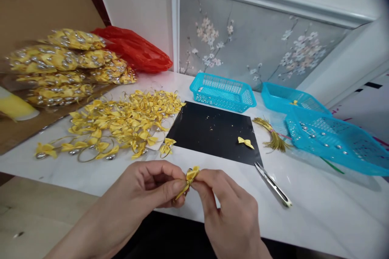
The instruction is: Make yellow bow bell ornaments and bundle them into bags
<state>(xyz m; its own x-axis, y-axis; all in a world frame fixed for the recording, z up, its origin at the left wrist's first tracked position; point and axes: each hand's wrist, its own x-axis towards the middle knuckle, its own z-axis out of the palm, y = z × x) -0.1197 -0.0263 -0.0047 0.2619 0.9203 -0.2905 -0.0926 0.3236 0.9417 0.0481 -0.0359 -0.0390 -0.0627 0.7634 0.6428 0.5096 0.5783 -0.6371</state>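
Observation:
Between the fingertips of both hands is a small yellow ribbon bow (192, 175), held just past the table's near edge. My left hand (152, 186) pinches it from the left, and my right hand (223, 200) pinches its other side. Part of the bow and whatever is tied to it are hidden by the fingers. Another yellow bow (245, 142) lies alone on the black mat (209, 133). To the right of my right hand rest silver thread snips (273, 186). A heap of yellow bows with silver beads and gold cords (127, 121) spreads over the table at left.
Filled clear bags (57, 58) are stacked at the far left beside a red plastic bag (133, 48). Blue baskets (223, 93) stand along the back and right; the right basket (343, 141) holds several silver beads. A bundle of gold cords (272, 135) lies by it.

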